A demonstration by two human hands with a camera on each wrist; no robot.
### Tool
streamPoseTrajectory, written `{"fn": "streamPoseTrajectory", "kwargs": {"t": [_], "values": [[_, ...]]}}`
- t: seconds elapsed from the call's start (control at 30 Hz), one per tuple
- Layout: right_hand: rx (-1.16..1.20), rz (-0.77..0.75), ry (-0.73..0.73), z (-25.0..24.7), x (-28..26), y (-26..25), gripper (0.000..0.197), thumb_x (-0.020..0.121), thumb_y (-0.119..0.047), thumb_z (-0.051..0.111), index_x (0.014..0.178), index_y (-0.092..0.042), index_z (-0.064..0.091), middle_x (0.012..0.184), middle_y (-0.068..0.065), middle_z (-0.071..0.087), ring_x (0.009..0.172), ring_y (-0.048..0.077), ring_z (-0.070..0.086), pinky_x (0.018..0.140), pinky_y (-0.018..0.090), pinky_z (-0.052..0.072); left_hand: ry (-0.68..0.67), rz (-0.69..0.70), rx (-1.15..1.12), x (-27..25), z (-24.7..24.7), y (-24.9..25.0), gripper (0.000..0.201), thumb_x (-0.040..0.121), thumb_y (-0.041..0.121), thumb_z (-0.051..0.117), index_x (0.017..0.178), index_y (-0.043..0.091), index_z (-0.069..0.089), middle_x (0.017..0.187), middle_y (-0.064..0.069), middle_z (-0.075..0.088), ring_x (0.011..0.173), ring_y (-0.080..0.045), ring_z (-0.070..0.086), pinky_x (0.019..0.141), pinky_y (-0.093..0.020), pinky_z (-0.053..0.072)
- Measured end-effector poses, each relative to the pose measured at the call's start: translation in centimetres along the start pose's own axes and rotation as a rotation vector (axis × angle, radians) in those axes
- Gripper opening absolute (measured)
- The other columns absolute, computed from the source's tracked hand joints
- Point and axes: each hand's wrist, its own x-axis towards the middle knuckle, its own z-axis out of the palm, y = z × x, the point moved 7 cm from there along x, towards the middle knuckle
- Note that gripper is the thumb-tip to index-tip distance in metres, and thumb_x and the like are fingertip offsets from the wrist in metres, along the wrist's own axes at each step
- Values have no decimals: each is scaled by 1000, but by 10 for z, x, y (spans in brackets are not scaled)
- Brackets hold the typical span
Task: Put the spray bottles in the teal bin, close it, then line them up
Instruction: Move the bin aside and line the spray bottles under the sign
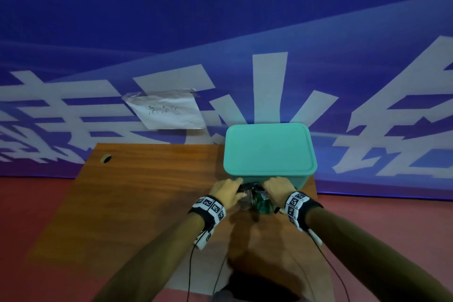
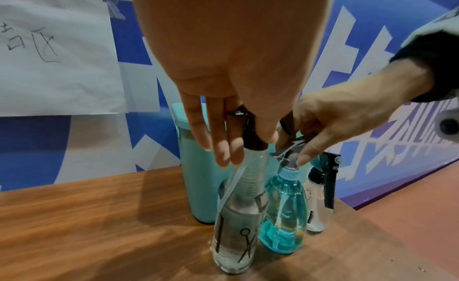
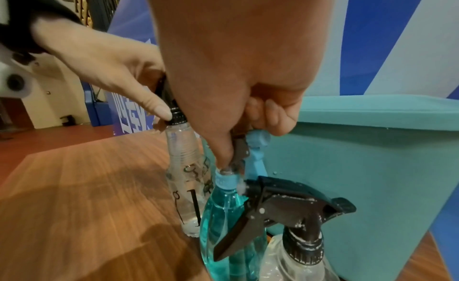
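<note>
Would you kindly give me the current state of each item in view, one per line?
Teal bin: lid on, closed.
Tall clear bottle: upright on the table, left hand holding its black sprayer top.
Blue bottle: upright beside it, right hand gripping its sprayer head.
Small clear bottle: upright, untouched, beside the blue one.
Paper sheet: taped to the backdrop.
</note>
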Motion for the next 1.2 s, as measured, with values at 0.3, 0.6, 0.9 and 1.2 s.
{"fn": "streamPoseTrajectory", "kwargs": {"t": [0.3, 0.6, 0.9, 1.2], "values": [[57, 101, -25, -9, 6, -23, 8, 94, -23, 59, 96, -15, 60, 103, 7, 68, 92, 27, 67, 69, 34, 49, 27, -86, -28, -12, -8, -16, 35, 97, 39, 60, 120, 13, 55, 106, -11, 68, 97, -33, 67, 80, -43, 54], [112, 183, -6, -23, 45, -86, 42, 90, -53, 57, 106, -15, 62, 103, 6, 67, 95, 28, 68, 72, 34, 51, 0, -29, -153, -29, -15, -102, 27, 96, 46, 58, 104, 20, 63, 93, -6, 69, 88, -28, 67, 77, -37, 54], [350, 280, -3, -60, 117, -165, 39, 88, -53, 58, 103, -17, 63, 104, 6, 68, 93, 29, 68, 71, 31, 51, 13, -78, -156, -28, -48, -250, 26, 94, 48, 60, 95, 22, 65, 77, 1, 67, 68, -19, 64, 58, -29, 48], [547, 393, 107, -99, 193, -204, 43, 94, -54, 52, 89, -13, 61, 95, 5, 69, 84, 28, 68, 75, 39, 57, 156, -281, -96, -12, -82, -385, 32, 97, 48, 56, 96, 18, 66, 82, -4, 64, 83, -28, 66, 67, -32, 46]]}}
